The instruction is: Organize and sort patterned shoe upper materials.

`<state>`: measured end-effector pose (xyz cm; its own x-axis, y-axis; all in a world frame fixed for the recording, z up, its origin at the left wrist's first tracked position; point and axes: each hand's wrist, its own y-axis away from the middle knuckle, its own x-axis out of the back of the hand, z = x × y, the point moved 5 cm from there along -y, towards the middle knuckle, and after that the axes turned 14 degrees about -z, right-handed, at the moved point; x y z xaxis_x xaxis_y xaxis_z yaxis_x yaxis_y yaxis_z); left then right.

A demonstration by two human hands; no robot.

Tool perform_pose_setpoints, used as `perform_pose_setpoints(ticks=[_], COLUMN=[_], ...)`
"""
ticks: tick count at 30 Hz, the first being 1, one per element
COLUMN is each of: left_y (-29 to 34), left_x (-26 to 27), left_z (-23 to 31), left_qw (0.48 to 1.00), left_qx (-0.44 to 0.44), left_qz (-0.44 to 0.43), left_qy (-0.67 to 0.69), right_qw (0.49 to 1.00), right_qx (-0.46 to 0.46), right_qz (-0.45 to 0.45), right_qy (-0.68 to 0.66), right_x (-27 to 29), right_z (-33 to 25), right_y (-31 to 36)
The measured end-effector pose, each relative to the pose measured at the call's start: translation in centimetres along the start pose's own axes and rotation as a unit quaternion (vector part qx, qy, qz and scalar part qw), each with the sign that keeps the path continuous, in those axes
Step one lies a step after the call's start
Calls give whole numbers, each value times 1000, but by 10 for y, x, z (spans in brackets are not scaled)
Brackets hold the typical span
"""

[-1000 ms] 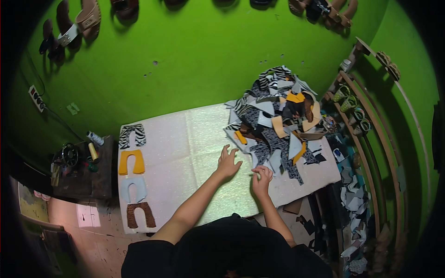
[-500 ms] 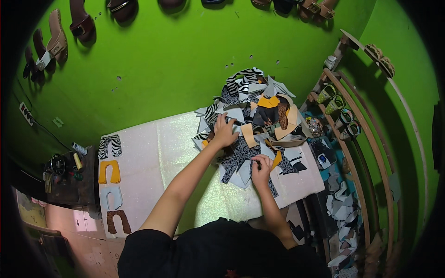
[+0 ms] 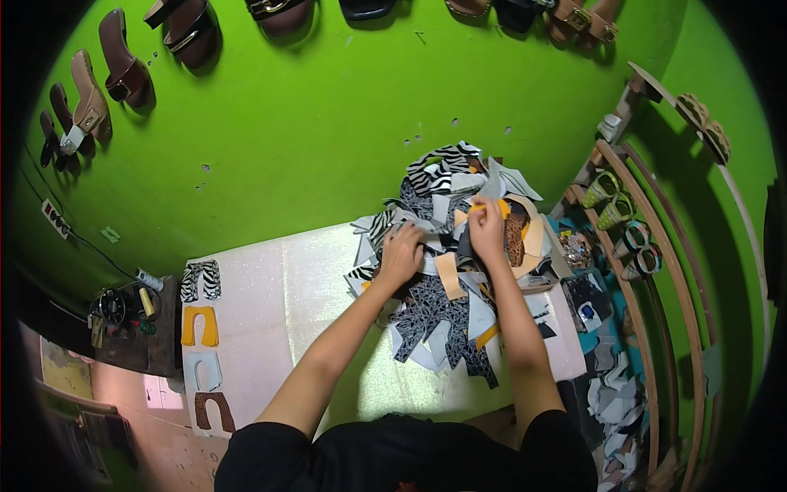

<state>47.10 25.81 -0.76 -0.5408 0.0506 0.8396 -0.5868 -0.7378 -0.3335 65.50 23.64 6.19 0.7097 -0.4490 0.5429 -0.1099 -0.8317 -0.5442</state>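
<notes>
A heap of cut material scraps point(image 3: 430, 283) lies on the pale, shiny table, mixing zebra-striped, grey, yellow, tan, leopard-spotted and dark patterned pieces. My left hand point(image 3: 400, 256) rests on the heap's left side, fingers extended and a little apart over grey and zebra scraps; its fingertips partly blend into them. Farther up and to the right, my right hand point(image 3: 487, 230) reaches over the heap, thumb and fingers pinched at the lower end of a pointed grey scrap point(image 3: 492, 182). A yellow scrap point(image 3: 502, 209) shows right beside those fingers. A tan strip point(image 3: 449, 275) lies between my arms.
Along the table's left edge sit U-shaped pieces: zebra point(image 3: 201, 280), yellow point(image 3: 199, 326), pale grey point(image 3: 204, 371) and brown point(image 3: 215, 412). A sewing machine point(image 3: 111, 307) stands left. Sandals point(image 3: 193, 37) hang on the green wall; a wooden rack point(image 3: 627, 271) rises at right.
My right hand has moved from the near edge of the heap up to its far right part. The left hand stays on the left side. The patterned scraps in front have spread nearer me.
</notes>
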Motion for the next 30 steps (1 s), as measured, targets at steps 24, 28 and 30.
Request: perform_pose_setpoints(ticks=[24, 28, 30], left_y=[127, 138, 147], left_x=[62, 64, 60], left_z=[-17, -9, -14], left_qw=[947, 932, 885], left_qx=[131, 104, 123], left_qz=[151, 150, 163], left_qy=[251, 314, 419], right_qw=[970, 967, 967], right_qx=[-8, -27, -27], right_qz=[-212, -248, -248], right_qy=[122, 62, 44], right_x=[-53, -41, -32], right_z=[6, -9, -31], right_y=[2, 38, 53])
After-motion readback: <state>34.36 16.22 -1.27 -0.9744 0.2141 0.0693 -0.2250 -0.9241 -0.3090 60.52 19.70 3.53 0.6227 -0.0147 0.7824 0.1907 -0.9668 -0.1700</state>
